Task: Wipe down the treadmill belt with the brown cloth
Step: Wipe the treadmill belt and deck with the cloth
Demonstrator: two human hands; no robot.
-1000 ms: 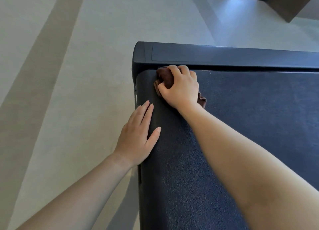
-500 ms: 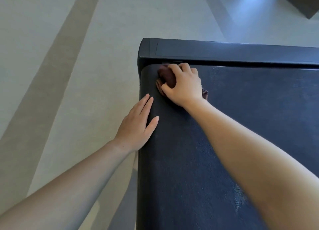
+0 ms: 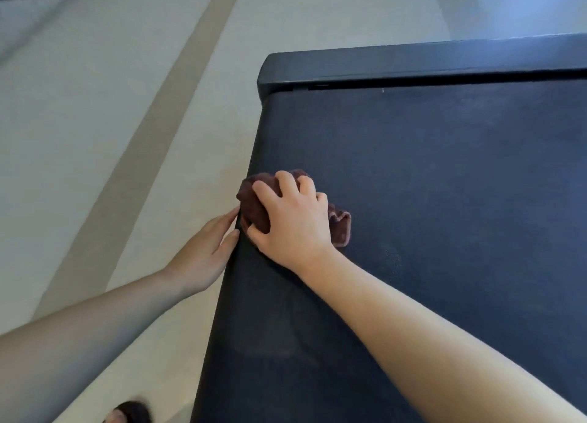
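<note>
The dark treadmill belt (image 3: 428, 184) fills the right half of the head view. A bunched brown cloth (image 3: 254, 205) lies on the belt close to its left edge. My right hand (image 3: 293, 219) grips the cloth with curled fingers and presses it onto the belt; part of the cloth shows to the right of the hand. My left hand (image 3: 203, 251) rests with straight fingers against the belt's left edge, just left of the cloth.
A black end cover (image 3: 413, 63) closes the belt's far end. Pale floor (image 3: 95, 136) with a darker stripe lies to the left. A dark shoe tip (image 3: 130, 413) shows at the bottom edge.
My right hand has dragged the cloth back along the left edge, away from the end cover and toward me. My left hand has stayed on the edge beside it.
</note>
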